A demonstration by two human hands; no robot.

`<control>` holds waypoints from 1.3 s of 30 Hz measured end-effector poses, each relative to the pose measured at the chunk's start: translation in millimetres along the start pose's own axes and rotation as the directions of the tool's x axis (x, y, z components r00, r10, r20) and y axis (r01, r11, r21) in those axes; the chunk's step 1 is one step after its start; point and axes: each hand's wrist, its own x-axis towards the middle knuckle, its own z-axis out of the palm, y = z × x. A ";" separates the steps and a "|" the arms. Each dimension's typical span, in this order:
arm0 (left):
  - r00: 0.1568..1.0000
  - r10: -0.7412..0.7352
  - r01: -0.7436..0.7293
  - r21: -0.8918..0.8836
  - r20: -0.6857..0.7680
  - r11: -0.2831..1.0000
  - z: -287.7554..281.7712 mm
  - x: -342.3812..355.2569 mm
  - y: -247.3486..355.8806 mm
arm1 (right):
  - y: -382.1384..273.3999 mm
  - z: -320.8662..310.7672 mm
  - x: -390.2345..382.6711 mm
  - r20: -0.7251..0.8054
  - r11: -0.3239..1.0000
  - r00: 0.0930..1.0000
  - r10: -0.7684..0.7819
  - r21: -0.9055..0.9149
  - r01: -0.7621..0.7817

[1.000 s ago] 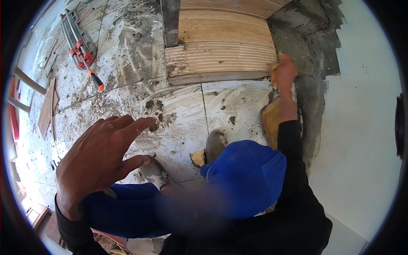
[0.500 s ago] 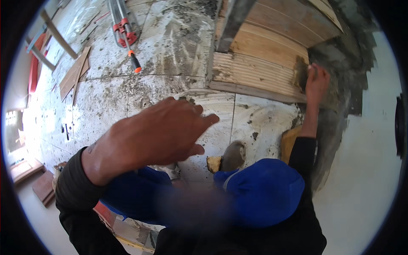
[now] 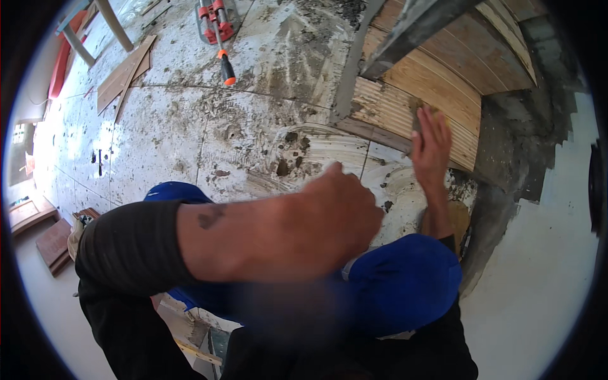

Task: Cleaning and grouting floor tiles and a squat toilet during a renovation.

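My right hand (image 3: 432, 142) presses a dirty sponge (image 3: 415, 105) onto the ribbed front strip of a wood-look tiled step (image 3: 383, 104). Its fingers lie over the sponge and hide most of it. Closer to me, my left hand (image 3: 345, 218) hangs in the air above the floor, apart from the step. I see mainly its back; the fingers turn down out of sight, and nothing shows in it.
A metal post (image 3: 421, 31) stands on the step. A red tile cutter (image 3: 216, 22) with an orange-and-black handle lies on the mortar-spattered floor (image 3: 158, 126). Wood-look offcuts (image 3: 126, 73) lie at the left. A yellow-brown piece (image 3: 458, 218) is beside my right wrist, near the grey-and-white wall (image 3: 538, 253).
My right hand has moved left along the step with the sponge, from its right end. The left hand has swung right and its fingers have turned down. The view has shifted slightly.
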 end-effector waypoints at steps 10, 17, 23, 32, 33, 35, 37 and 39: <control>0.910 -0.006 -0.030 0.081 0.416 0.996 -40.1 40.8 29.0 | -89.8 36.0 25.3 -0.211 0.981 0.976 0.059 0.194 -0.017; 0.880 0.086 -0.134 0.070 0.467 0.989 -35.3 37.0 40.6 | -45.0 6.1 1.1 -0.070 0.991 0.997 0.026 0.133 -0.016; 0.851 0.059 -0.116 0.078 0.523 0.990 -47.5 21.2 42.0 | -17.8 14.4 -19.6 -0.214 0.987 0.972 0.094 0.149 -0.062; 0.824 0.141 -0.154 -0.023 0.549 0.988 -46.1 12.1 43.4 | -37.4 3.7 -15.0 -0.107 0.972 0.994 0.012 0.234 0.014; 0.824 0.135 -0.148 -0.020 0.550 0.989 -47.7 9.8 41.8 | -17.2 -8.7 -29.7 -0.078 0.977 0.992 0.097 0.196 -0.080; 0.823 0.130 -0.148 -0.013 0.553 0.989 -52.5 10.1 40.4 | -7.6 -14.2 -42.8 -0.093 0.986 0.989 0.113 0.136 -0.100; 0.821 0.141 -0.164 -0.008 0.553 0.986 -56.7 9.1 41.5 | -11.0 -7.0 -37.2 -0.117 0.984 0.987 0.114 0.147 -0.097; 0.811 0.148 -0.182 0.002 0.566 0.983 -56.7 10.1 41.1 | -56.2 17.7 -9.5 -0.152 0.986 0.987 -0.055 0.145 0.077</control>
